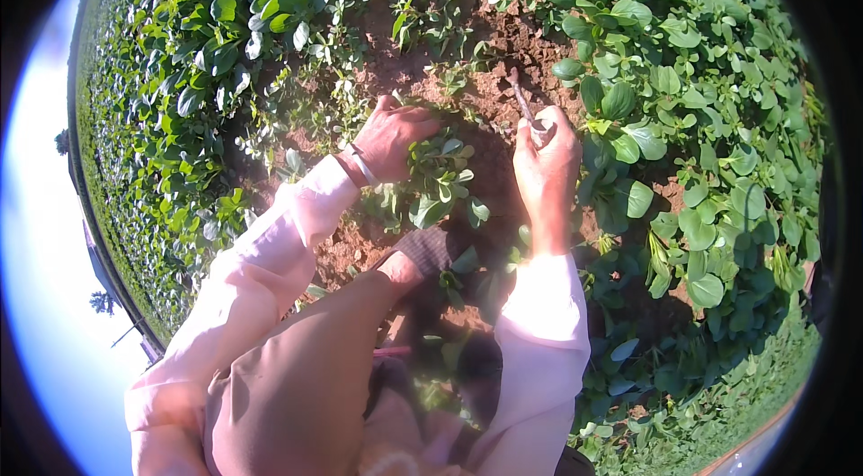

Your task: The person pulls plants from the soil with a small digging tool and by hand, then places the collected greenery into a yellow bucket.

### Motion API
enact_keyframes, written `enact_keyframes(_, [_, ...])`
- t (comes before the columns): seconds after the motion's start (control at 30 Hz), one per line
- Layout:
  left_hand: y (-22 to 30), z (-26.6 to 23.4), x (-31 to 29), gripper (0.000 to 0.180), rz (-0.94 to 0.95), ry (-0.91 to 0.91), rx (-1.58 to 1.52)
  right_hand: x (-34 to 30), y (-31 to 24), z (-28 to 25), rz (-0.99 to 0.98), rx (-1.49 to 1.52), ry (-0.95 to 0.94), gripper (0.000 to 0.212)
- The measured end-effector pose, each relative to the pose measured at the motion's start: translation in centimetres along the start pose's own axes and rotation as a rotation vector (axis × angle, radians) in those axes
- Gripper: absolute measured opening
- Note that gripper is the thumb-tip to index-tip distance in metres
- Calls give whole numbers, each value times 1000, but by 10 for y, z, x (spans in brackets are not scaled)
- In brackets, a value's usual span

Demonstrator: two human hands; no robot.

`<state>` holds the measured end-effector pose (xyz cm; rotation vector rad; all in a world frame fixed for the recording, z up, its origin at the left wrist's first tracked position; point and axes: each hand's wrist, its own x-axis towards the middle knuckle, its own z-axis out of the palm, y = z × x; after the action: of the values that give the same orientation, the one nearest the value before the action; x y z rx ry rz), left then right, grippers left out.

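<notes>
Crouching over red-brown crumbly soil (pixel 503 98) between beds of broad glossy leaves (pixel 701 98).
The left hand (pixel 394 136) is clenched on a low clump of small-leaved weeds (pixel 436 175), grasping it near the base; the right hand (pixel 546 169) grips a thin, dull metal tool (pixel 523 103), tip in the soil just beside the clump. Loosening roots first and pulling low looks wisest.

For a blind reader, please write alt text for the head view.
The left hand grips a small green leafy plant in reddish-brown soil, while the right hand holds a thin metal digging tool. Broad-leaved green crop plants surround them.
</notes>
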<state>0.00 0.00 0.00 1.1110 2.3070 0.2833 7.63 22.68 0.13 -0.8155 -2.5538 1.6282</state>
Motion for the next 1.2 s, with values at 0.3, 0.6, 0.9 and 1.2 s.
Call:
enact_keyframes(0.3, [1,13,-10,70,-7,-3,-90,7,-14,37,-54,-48,11,14])
enact_keyframes(0.6, [-5,17,-29,51,-50,36,-159,-43,-11,-3,25,-45,-124,18])
enact_keyframes(0.9, [-1,17,-18,67,-35,-30,-168,-13,-13,50,27,13,-12,16])
enact_keyframes(1.2, [-5,16,-28,65,-92,-59,-216,-37,-6,66,-27,5,-56,19])
